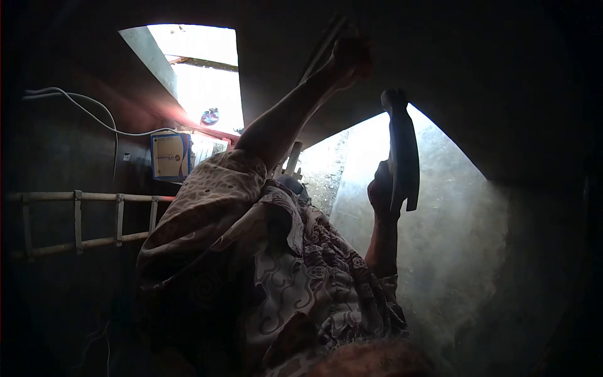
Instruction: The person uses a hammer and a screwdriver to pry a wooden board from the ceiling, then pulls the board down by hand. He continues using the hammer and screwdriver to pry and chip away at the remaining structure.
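Patterned grey-brown cloth shirt [314,276] fills the foreground; beyond, a long dark fork-ended tool [404,151] stands upright, gripped by the right hand [382,188]. Dim light could cause a misjudged knock against the raised left hand [352,60] (fingers too shadowed to tell).

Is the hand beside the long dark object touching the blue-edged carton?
No, that hand is right of the picture's centre, while the carton is well apart on the left.
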`<state>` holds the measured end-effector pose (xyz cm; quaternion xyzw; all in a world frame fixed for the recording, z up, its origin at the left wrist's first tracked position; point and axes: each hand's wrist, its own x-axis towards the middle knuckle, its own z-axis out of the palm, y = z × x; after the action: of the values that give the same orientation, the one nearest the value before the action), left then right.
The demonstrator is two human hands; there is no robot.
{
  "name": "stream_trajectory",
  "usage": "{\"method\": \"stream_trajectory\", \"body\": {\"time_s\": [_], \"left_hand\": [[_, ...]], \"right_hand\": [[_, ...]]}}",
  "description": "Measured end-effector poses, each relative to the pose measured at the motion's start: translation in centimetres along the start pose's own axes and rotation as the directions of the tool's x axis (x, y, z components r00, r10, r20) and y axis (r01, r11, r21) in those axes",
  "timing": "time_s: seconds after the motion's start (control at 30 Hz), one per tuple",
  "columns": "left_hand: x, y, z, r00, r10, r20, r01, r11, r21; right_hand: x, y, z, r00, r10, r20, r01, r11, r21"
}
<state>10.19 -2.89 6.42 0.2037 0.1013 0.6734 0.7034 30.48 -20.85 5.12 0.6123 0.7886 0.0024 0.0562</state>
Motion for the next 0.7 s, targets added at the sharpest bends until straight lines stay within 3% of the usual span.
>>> {"method": "stream_trajectory", "body": {"time_s": [0.03, 0.1, 0.13, 0.2, 0.27, 0.3, 0.33, 0.37, 0.4, 0.43, 0.47, 0.5, 0.53, 0.57, 0.6, 0.63, 0.67, 0.7], "left_hand": [[0.9, -0.1, -0.8, 1.000, 0.001, 0.005, -0.001, 1.000, -0.001], [2.3, -0.1, -2.3, 0.965, -0.055, 0.256, 0.072, 0.996, -0.057], [2.6, -0.2, -2.2, 0.965, -0.055, 0.255, 0.072, 0.996, -0.057], [2.6, -0.3, -0.5, 0.987, 0.113, 0.112, -0.096, 0.985, -0.142], [3.5, -1.0, -0.8, 0.975, 0.169, 0.142, -0.151, 0.980, -0.125], [4.4, -1.4, -1.4, 0.959, 0.220, 0.176, -0.204, 0.973, -0.105], [5.7, -1.8, -2.3, 0.958, 0.229, 0.174, -0.213, 0.971, -0.108], [7.3, -2.7, -3.8, 0.809, 0.482, 0.337, -0.555, 0.816, 0.165], [8.2, -3.5, -4.6, 0.584, 0.597, 0.549, -0.810, 0.476, 0.344], [8.5, -4.0, -4.5, 0.587, 0.599, 0.545, -0.808, 0.478, 0.345], [8.7, -4.1, -4.2, 0.599, 0.649, 0.470, -0.794, 0.402, 0.456], [8.5, -4.2, -4.2, 0.598, 0.699, 0.391, -0.755, 0.329, 0.567], [8.8, -3.3, -4.3, 0.584, 0.709, 0.395, -0.763, 0.313, 0.566], [8.1, -2.7, -4.3, 0.654, 0.639, 0.405, -0.746, 0.456, 0.485], [7.1, -2.5, -3.9, 0.717, 0.556, 0.420, -0.697, 0.597, 0.398], [6.5, -2.2, -3.1, 0.720, 0.557, 0.415, -0.694, 0.596, 0.404], [6.4, -2.5, -2.5, 0.876, 0.431, 0.218, -0.464, 0.876, 0.131], [6.1, -2.3, -1.7, 0.973, 0.214, 0.092, -0.190, 0.958, -0.215]], "right_hand": [[-0.1, 0.2, 0.1, 0.991, -0.057, -0.123, 0.041, 0.991, -0.130], [-0.6, 0.7, -0.9, 0.929, -0.087, -0.361, 0.086, 0.996, -0.016], [-0.9, 0.7, -1.8, 0.886, -0.072, -0.457, 0.129, 0.987, 0.094], [-1.1, 0.4, -3.4, 0.800, 0.009, -0.600, 0.252, 0.902, 0.350], [-0.3, -0.3, -3.8, 0.719, 0.052, -0.693, 0.421, 0.761, 0.494], [0.4, -0.6, -3.6, 0.697, 0.025, -0.716, 0.452, 0.760, 0.467], [1.6, -0.4, -2.9, 0.704, -0.054, -0.708, 0.399, 0.855, 0.332], [3.3, 0.1, -1.9, 0.761, -0.159, -0.628, 0.279, 0.956, 0.096], [5.1, 0.2, -1.1, 0.787, -0.262, -0.558, 0.214, 0.965, -0.150], [6.6, -0.8, -1.3, 0.684, -0.345, -0.643, 0.268, 0.938, -0.218], [7.9, -1.8, -1.5, 0.561, -0.422, -0.712, 0.312, 0.905, -0.290], [7.4, -2.0, -1.9, 0.704, -0.285, -0.650, 0.261, 0.956, -0.136], [6.4, -1.7, -2.8, 0.725, -0.327, -0.607, 0.302, 0.942, -0.147], [5.0, -2.2, -4.2, 0.723, -0.336, -0.604, 0.312, 0.938, -0.148], [3.5, -2.5, -5.8, 0.668, -0.279, -0.690, 0.368, 0.930, -0.020], [2.4, -2.8, -7.1, 0.611, -0.202, -0.765, 0.429, 0.897, 0.106], [1.9, -3.0, -8.0, 0.565, -0.112, -0.818, 0.492, 0.841, 0.224], [2.0, -3.6, -8.4, 0.492, 0.059, -0.869, 0.738, 0.501, 0.452]]}}
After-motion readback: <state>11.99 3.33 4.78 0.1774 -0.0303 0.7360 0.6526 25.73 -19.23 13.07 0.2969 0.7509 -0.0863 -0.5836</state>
